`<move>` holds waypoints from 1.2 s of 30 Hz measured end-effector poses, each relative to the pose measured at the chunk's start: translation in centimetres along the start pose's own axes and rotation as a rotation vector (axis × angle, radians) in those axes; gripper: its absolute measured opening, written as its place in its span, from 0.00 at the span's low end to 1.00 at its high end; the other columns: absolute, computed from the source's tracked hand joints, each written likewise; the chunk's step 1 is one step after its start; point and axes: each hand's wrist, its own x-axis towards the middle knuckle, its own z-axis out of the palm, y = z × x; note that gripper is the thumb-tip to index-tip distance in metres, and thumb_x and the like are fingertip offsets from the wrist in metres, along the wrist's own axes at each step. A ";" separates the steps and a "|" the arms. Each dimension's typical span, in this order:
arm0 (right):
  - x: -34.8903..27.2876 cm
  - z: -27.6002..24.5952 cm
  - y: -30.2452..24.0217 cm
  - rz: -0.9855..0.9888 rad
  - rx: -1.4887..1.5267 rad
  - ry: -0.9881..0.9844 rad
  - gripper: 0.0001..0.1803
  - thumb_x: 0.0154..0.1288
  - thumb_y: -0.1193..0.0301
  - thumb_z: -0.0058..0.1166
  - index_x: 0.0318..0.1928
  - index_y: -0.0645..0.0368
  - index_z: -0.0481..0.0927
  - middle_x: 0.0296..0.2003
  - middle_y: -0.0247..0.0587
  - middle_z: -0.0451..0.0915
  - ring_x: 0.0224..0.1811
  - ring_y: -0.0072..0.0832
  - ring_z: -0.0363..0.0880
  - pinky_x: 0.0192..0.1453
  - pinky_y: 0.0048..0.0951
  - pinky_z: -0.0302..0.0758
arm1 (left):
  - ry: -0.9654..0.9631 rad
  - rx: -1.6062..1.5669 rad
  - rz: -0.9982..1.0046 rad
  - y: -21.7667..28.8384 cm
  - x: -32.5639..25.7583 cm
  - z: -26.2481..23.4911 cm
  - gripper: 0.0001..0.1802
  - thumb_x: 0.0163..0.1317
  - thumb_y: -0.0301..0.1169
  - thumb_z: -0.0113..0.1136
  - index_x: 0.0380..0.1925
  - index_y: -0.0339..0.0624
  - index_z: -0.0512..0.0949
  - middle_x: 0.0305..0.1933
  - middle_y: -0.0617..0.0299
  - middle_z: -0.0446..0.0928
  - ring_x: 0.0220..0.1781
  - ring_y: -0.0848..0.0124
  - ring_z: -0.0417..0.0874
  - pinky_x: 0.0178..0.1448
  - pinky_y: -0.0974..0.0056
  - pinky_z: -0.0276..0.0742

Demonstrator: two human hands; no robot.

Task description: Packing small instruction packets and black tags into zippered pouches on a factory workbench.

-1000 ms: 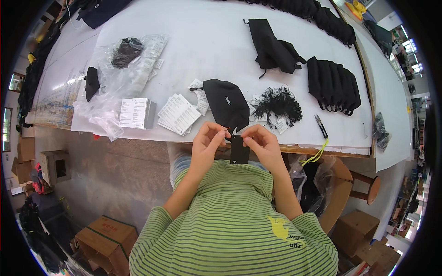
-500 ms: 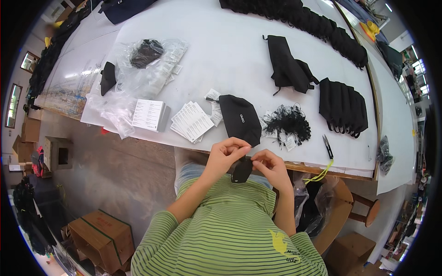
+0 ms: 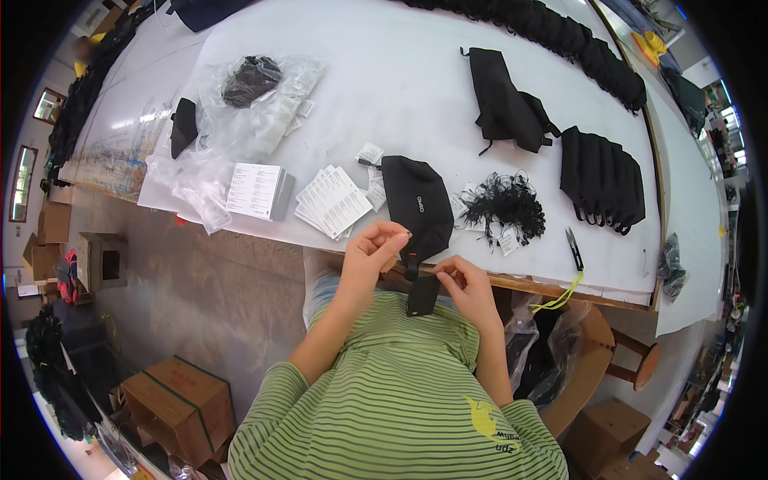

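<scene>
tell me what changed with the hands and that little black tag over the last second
Both hands, left hand and right hand, came down from the table edge toward the green striped shirt, keeping hold of the small black tag, which now hangs lower. The black pouch, paper cards and scissors on the table stayed put.

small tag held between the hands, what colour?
Black. The small tag hangs between the left hand and right hand, clearest in the head view.
</scene>
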 end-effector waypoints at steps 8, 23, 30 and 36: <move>-0.1 1.6 -1.4 -0.109 -0.028 0.192 0.05 0.58 0.74 0.60 0.36 0.59 0.80 0.23 0.32 0.75 0.20 0.18 0.66 0.25 0.20 0.63 | -0.001 0.034 0.002 0.2 0.2 -1.3 0.06 0.61 0.26 0.60 0.37 0.37 0.78 0.15 0.79 0.63 0.16 0.89 0.51 0.21 0.75 0.42; -1.4 3.9 -0.9 -0.049 -0.039 0.268 0.08 0.55 0.72 0.64 0.33 0.59 0.78 0.24 0.31 0.76 0.20 0.18 0.70 0.24 0.22 0.65 | -0.060 0.130 -0.041 0.9 -0.7 0.1 0.07 0.62 0.28 0.60 0.38 0.38 0.77 0.19 0.75 0.70 0.20 0.89 0.59 0.24 0.78 0.49; -0.6 3.0 -1.4 0.203 0.814 0.223 0.07 0.63 0.72 0.59 0.38 0.63 0.78 0.28 0.34 0.80 0.22 0.13 0.70 0.25 0.14 0.63 | -0.201 0.446 -0.014 -1.6 -1.8 0.0 0.07 0.64 0.31 0.59 0.36 0.38 0.77 0.28 0.72 0.76 0.29 0.87 0.69 0.34 0.78 0.62; -0.4 2.8 -1.5 0.229 0.864 0.214 0.07 0.63 0.72 0.59 0.38 0.63 0.79 0.33 0.37 0.82 0.21 0.14 0.70 0.24 0.14 0.63 | -0.177 0.597 0.031 -1.3 -1.7 0.6 0.08 0.63 0.30 0.59 0.35 0.36 0.77 0.26 0.70 0.76 0.28 0.86 0.69 0.32 0.77 0.63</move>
